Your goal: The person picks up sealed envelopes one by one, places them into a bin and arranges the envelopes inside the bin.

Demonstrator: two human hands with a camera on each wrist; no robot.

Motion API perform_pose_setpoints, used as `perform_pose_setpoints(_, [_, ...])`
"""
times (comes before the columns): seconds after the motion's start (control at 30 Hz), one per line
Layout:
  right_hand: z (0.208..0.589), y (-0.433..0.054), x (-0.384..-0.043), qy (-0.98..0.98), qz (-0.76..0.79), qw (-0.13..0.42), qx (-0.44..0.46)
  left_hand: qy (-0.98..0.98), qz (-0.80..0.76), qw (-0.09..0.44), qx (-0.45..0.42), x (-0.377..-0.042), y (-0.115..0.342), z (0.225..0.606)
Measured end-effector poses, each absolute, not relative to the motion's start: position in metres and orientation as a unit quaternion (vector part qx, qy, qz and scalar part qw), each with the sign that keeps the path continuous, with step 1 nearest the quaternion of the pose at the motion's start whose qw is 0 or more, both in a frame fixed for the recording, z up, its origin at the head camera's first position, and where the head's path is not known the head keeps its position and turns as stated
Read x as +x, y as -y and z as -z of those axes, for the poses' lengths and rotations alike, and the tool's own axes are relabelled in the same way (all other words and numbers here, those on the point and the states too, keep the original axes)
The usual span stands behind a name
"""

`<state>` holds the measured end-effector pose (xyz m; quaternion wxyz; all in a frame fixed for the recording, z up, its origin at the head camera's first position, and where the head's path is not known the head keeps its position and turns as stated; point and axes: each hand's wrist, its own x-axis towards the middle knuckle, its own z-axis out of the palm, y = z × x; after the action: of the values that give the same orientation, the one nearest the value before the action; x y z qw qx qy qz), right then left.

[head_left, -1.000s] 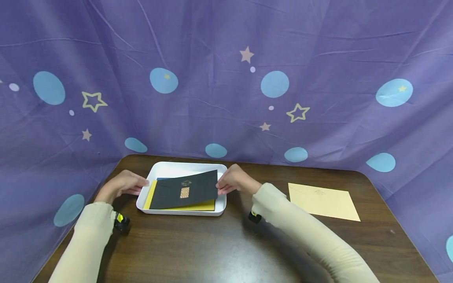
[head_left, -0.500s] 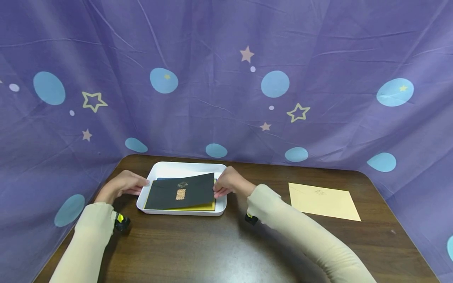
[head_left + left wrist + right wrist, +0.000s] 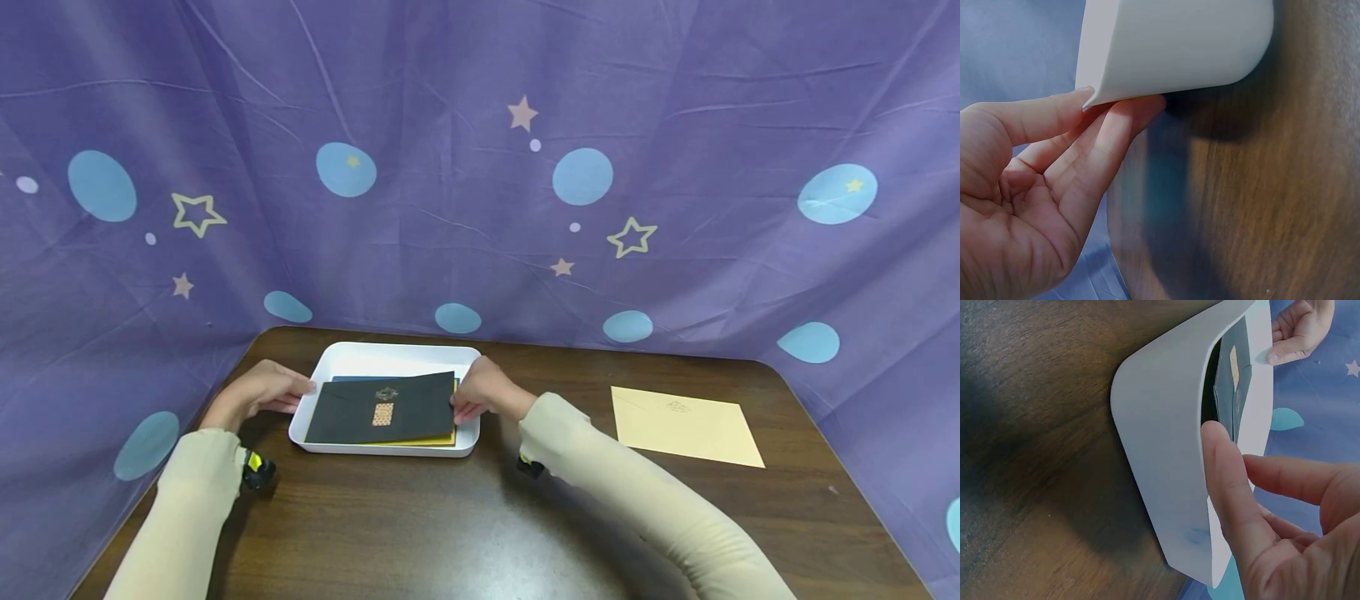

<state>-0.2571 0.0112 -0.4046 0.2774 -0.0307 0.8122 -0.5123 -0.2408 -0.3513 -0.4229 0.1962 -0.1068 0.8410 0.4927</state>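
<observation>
A white tray (image 3: pixel 375 358) stands at the back left of the brown table. My left hand (image 3: pixel 266 389) pinches its left rim, the thumb on top and the fingers underneath, as the left wrist view shows on the tray wall (image 3: pixel 1179 44). A black envelope (image 3: pixel 341 412) with gold print and a patterned patch lies inside, its right end slightly raised. My right hand (image 3: pixel 486 390) pinches that right edge between thumb and fingers, just inside the tray's right wall (image 3: pixel 1154 419). Beneath it show a strip of a yellow envelope (image 3: pixel 442 440) and a blue edge (image 3: pixel 347 378).
A cream envelope (image 3: pixel 686 425) lies flat on the table's right side. The wooden table (image 3: pixel 420 517) has rounded back corners. A purple curtain (image 3: pixel 480 208) with stars and blue spots hangs close behind it.
My right hand has moved left and down with the black envelope, which now covers more of the yellow one and lies flatter. My left hand stays at the tray rim.
</observation>
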Motion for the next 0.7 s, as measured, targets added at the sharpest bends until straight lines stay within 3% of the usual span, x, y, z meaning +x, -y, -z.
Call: perform_pose_setpoints(0.7, [0.4127,-0.0099,-0.2560,-0.826,0.493,0.269,-0.034,-0.845,-0.486,0.194,-0.108,-0.2403,0.3514,0.4226])
